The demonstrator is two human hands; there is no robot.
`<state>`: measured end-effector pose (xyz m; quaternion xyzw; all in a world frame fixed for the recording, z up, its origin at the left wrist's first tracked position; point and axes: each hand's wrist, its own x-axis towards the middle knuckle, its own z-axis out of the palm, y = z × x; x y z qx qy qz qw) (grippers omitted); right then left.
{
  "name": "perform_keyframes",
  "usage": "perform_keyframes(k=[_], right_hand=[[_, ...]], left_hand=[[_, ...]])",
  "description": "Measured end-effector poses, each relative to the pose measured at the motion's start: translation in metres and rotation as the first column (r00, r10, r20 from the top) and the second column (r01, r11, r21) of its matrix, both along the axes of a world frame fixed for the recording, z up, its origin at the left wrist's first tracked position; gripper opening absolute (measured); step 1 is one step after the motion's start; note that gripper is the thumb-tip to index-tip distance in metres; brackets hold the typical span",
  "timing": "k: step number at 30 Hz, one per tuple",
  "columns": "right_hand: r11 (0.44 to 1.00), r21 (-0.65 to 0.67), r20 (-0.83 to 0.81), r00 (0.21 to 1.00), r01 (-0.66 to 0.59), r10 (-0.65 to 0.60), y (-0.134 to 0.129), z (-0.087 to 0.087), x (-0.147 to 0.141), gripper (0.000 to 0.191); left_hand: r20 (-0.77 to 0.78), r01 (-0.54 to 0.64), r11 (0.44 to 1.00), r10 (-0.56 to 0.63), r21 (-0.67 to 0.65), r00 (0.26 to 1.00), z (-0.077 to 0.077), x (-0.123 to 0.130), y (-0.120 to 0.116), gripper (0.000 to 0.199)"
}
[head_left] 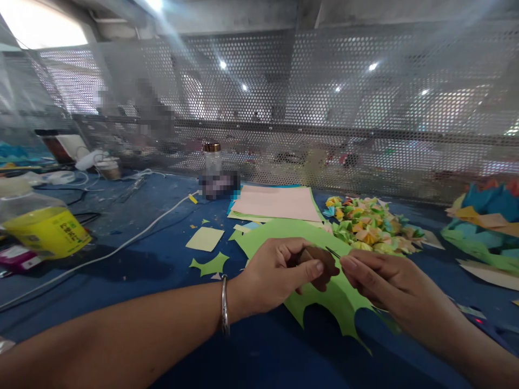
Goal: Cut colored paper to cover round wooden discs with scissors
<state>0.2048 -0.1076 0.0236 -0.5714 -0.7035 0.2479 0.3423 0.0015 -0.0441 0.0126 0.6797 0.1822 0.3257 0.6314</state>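
My left hand point(286, 270), with a silver bangle on its wrist, is above a green paper sheet point(328, 313) whose lower edge is cut into scallops. Its fingers are curled in towards the thumb, and what they hold, if anything, is hidden. Close on the right, my right hand point(379, 275) pinches a thin dark pointed tool point(333, 252) between thumb and forefinger. The tool's tip points at the left fingertips; its kind does not show. Small folded paper flowers point(368, 224) in yellow, green and peach lie heaped beyond the right hand.
A stack of coloured paper point(275, 202) lies behind the green sheet. Paper scraps point(210, 265) and a pale yellow square point(205, 239) are to the left. A white cable point(133, 237) crosses the blue table. A yellow-labelled bottle point(44, 227) stands left; larger paper flowers point(486, 227) sit right.
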Motion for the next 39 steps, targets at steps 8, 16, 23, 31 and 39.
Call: perform_keyframes(k=[8,16,23,31,39], right_hand=[[0.999,0.018,0.018,0.999,0.034,-0.034,0.0019,-0.0037,0.0025,0.06],[0.997,0.079,0.085,0.996,-0.013,0.006,0.0007,-0.001,0.0003,0.059],[0.995,0.098,0.093,0.996,-0.017,0.008,-0.0002,-0.0008,-0.0005,0.056],[0.995,0.098,0.1,0.995,-0.013,0.003,-0.0006,0.0008,-0.0019,0.058],[0.996,0.074,0.0,0.998,0.059,-0.059,0.0022,-0.0036,0.0037,0.057]], left_hand=[[0.001,-0.019,1.0,0.019,-0.005,1.0,-0.0023,0.0018,0.0019,0.017],[-0.005,0.006,1.0,-0.006,-0.021,1.0,-0.001,0.0018,0.0019,0.015],[-0.008,0.007,0.999,-0.007,-0.047,1.0,0.0003,0.0022,0.0007,0.018],[0.027,0.054,0.997,-0.053,-0.055,0.998,0.0011,0.0022,-0.0003,0.013],[0.045,0.113,0.989,-0.109,-0.095,0.993,-0.0019,0.0037,0.0012,0.019]])
